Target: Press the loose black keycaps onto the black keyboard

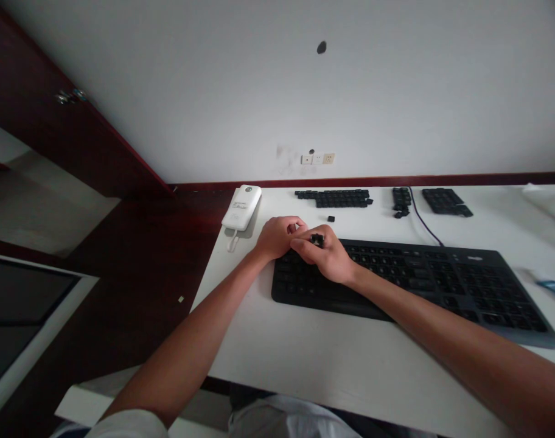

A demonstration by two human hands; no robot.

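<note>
A black keyboard (405, 274) lies on the white table, its upper left part hidden under my hands. My right hand (325, 252) is closed over the keyboard's left half. A small black piece (317, 239) with a pale glint shows between its thumb and index finger; its exact kind is unclear. Right against it, my left hand (280, 236) is at the keyboard's upper left corner with fingers curled, and whatever they hold is hidden. Just beyond the hands sits a single black keycap (331, 219). Farther back lie rows of removed keycaps (342, 198).
A white power bank (241, 207) with a short cable rests at the table's left edge. More keycaps (401, 201) and a keycap block (445, 202) lie near the wall, beside the keyboard cable (426, 220). A blue-handled tool (554, 287) is at the right.
</note>
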